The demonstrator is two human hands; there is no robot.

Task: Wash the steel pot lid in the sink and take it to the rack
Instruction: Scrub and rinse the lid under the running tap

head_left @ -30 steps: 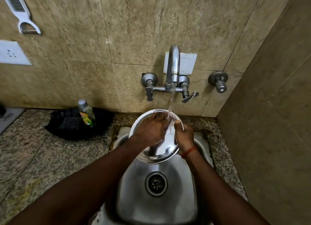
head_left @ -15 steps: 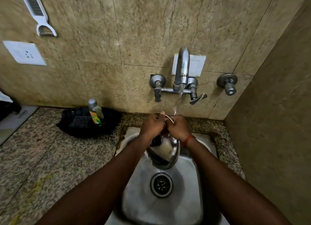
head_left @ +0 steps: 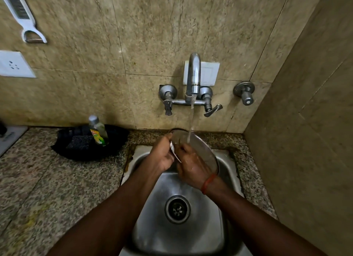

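the steel pot lid [head_left: 200, 146] is held tilted on edge over the back of the sink [head_left: 193, 234], under a thin stream of water [head_left: 191, 122] falling from the wall tap [head_left: 193, 78]. the left hand [head_left: 162, 156] is closed around the lid's left rim, fingers curled over the edge. the right hand [head_left: 193, 167] lies against the lid's face, fingers pressed to the wet metal; it wears a red thread [head_left: 208, 183] at the wrist. whether its thumb hooks the rim cannot be told.

the sink bowl holds only a sheen of water and its round drain [head_left: 177, 209], which sits below the hands.

on the speckled counter [head_left: 47, 188] left of the sink, a black tray [head_left: 114, 143] holds a dark scrub pad [head_left: 80, 143] and an upright bottle of green liquid [head_left: 98, 130] with a grey cap. a white peeler [head_left: 23, 16] hangs on the tiled wall, above a white socket [head_left: 13, 64].
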